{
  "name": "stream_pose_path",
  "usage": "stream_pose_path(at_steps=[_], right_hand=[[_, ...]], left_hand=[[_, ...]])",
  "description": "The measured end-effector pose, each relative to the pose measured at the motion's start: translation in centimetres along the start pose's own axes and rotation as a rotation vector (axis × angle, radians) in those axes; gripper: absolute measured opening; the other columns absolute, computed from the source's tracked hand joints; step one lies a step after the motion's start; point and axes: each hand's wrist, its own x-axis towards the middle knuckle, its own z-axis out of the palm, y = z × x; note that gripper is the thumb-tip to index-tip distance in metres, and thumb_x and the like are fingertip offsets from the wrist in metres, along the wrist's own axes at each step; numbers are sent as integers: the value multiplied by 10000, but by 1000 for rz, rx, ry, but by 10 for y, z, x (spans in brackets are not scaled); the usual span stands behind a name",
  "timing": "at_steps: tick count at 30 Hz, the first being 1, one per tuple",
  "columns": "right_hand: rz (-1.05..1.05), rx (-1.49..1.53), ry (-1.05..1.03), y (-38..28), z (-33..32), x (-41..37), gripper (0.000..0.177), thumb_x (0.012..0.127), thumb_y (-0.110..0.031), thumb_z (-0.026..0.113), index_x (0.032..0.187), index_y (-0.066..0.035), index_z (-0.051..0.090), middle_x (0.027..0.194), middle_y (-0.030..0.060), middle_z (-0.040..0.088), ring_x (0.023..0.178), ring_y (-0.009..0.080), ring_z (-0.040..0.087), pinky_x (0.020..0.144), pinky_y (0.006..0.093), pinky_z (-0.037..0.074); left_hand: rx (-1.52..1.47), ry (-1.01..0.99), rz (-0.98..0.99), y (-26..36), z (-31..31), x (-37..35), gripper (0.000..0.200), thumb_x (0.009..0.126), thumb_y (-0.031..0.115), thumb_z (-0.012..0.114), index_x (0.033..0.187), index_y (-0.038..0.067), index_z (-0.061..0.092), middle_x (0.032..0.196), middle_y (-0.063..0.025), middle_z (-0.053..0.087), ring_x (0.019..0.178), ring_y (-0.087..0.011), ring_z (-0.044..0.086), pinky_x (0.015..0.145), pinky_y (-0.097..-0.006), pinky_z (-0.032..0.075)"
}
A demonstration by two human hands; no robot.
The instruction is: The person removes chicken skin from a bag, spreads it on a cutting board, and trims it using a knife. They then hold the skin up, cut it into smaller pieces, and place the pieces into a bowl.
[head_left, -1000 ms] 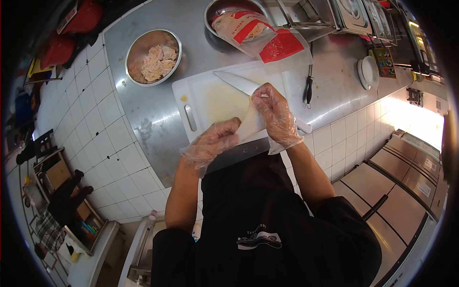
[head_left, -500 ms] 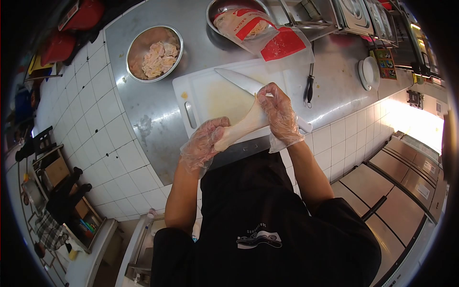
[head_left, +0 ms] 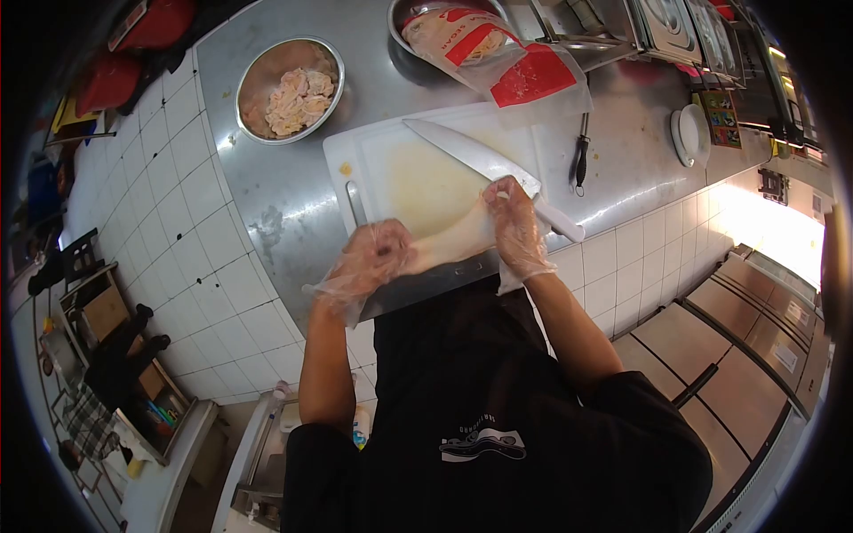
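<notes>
Stretched between my two hands is a pale piece of meat or skin (head_left: pixel 453 238), over the near edge of the white cutting board (head_left: pixel 373 153). My left hand (head_left: pixel 371 258), in a clear plastic glove, is closed on its left end. The right end is pinched in the fingers of my right hand (head_left: pixel 517 226), also gloved. A large knife (head_left: pixel 475 155) lies on the board beyond my hands, its tip to the upper left and its white handle beside my right hand. Yellowish residue marks the board.
A metal bowl of cut pale meat (head_left: pixel 299 99) is at the upper left. Another metal bowl (head_left: pixel 404 64) holds a red and white plastic bag (head_left: pixel 533 75). A black-handled tool (head_left: pixel 580 164) and white dishes (head_left: pixel 689 135) lie on the steel table (head_left: pixel 622 191).
My left hand has moved a little left and up, my right hand down. The stretched piece is now flatter and higher on its left end, and more of the knife shows.
</notes>
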Motion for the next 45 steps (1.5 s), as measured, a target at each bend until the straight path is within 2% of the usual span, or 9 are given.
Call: stream_pose_path(at_steps=[6, 9, 15, 19, 24, 27, 31, 37, 45], right_hand=[[-447, -421, 40, 14, 32, 31, 81, 1018, -15, 546, 1064, -49, 488, 791, 170, 661, 704, 419, 681, 587, 516, 509], [-603, -645, 117, 25, 36, 52, 148, 939, -5, 590, 1066, -32, 519, 831, 133, 668, 723, 377, 668, 653, 460, 525], [-798, -801, 75, 20, 22, 79, 254, 819, -52, 661, 1066, -50, 601, 878, 94, 653, 824, 314, 654, 717, 446, 526], [-901, -892, -17, 17, 20, 91, 264, 804, -99, 660, 1062, -62, 618, 937, 89, 651, 955, 289, 638, 795, 433, 527], [-882, -847, -12, 13, 19, 104, 143, 874, -98, 692, 992, -53, 625, 926, 113, 651, 904, 327, 622, 792, 452, 519], [-825, -793, -32, 12, 22, 106, 139, 873, -92, 689, 992, -55, 628, 933, 126, 646, 914, 342, 624, 801, 469, 521], [-754, -763, -41, 8, 19, 115, 230, 822, -79, 658, 1051, -68, 654, 975, 120, 651, 985, 333, 645, 850, 465, 540], [-570, -663, 52, -10, -31, 84, 150, 970, -146, 667, 1057, -30, 629, 972, 172, 641, 963, 404, 647, 834, 512, 542], [-313, -901, -142, 9, -112, 0, 472, 891, -130, 728, 1313, -57, 530, 1160, 185, 570, 1048, 381, 643, 868, 499, 568]], left_hand=[[973, 562, 205, 0, -2, 34, 118, 966, 153, 684, 990, 41, 660, 685, -140, 663, 649, -310, 679, 639, -442, 510], [1059, 654, 223, -3, -2, 44, 117, 965, 154, 675, 988, 40, 660, 746, -186, 695, 741, -403, 697, 699, -487, 537], [1241, 740, 413, -10, 3, 47, 92, 945, 146, 661, 977, 60, 652, 744, -168, 703, 685, -405, 697, 680, -503, 545], [1314, 766, 333, -12, 8, 43, 93, 956, 152, 662, 1014, 80, 676, 951, -126, 725, 908, -346, 702, 826, -485, 516], [1328, 756, 596, -10, 26, 40, 150, 913, 107, 647, 1055, 100, 695, 1196, -97, 689, 1156, -322, 619, 967, -478, 456], [1224, 451, 627, -18, 58, 55, 318, 888, 60, 609, 1198, 38, 677, 1289, -137, 663, 1232, -360, 592, 1031, -486, 452], [1292, 362, 483, -28, 88, 63, 628, 909, 58, 597, 1500, -100, 458, 1534, -226, 495, 1437, -404, 450, 1202, -500, 359], [1369, 436, 481, -33, 91, 77, 749, 901, 61, 619, 1586, -76, 350, 1640, -223, 396, 1501, -392, 384, 1238, -493, 328], [1497, 530, 417, -18, 88, 96, 751, 899, 89, 637, 1588, -55, 376, 1638, -188, 424, 1512, -349, 389, 1244, -512, 322]])
